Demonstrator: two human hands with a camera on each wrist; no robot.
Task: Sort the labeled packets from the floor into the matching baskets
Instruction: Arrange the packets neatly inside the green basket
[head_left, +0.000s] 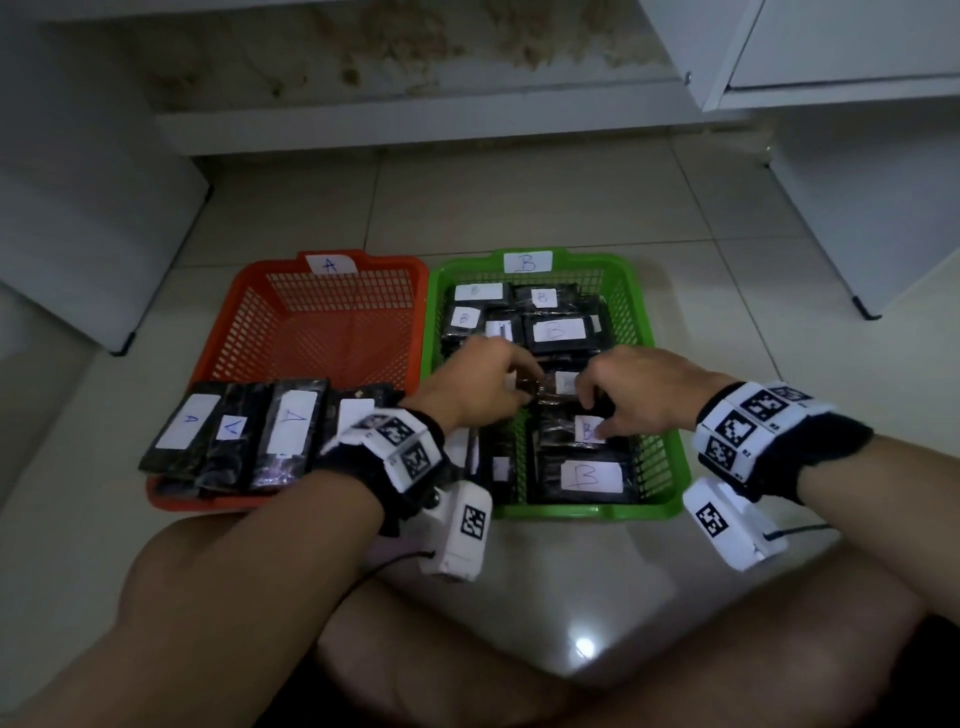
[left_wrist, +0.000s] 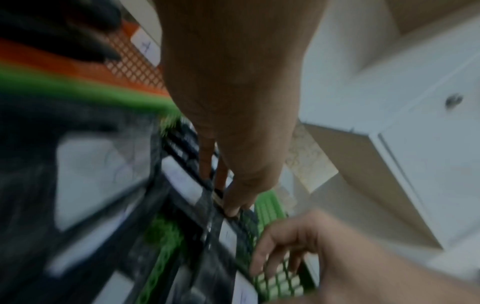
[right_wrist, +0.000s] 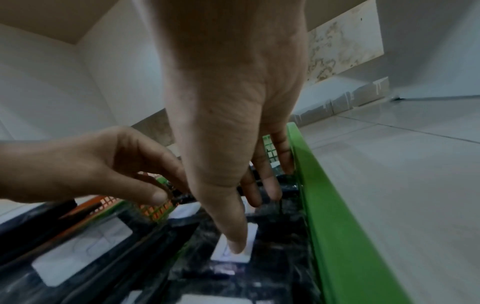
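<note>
The packet (head_left: 558, 387) is in the middle of the green basket (head_left: 667, 457), lying on other black packets marked B. It looks thin, light and bendy, with a shiny wrap that may slip, so pinching its two short ends seems best. The left hand (head_left: 480, 387) pinches one end with curled fingers. The right hand (head_left: 636, 395) curls over the other end, its thumb pressing a B label. The orange basket (head_left: 249, 322) beside it holds packets marked A.

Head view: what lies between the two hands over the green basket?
A black packet with a white label spans the gap between left hand and right hand, inside the green basket; head view shows it.
</note>
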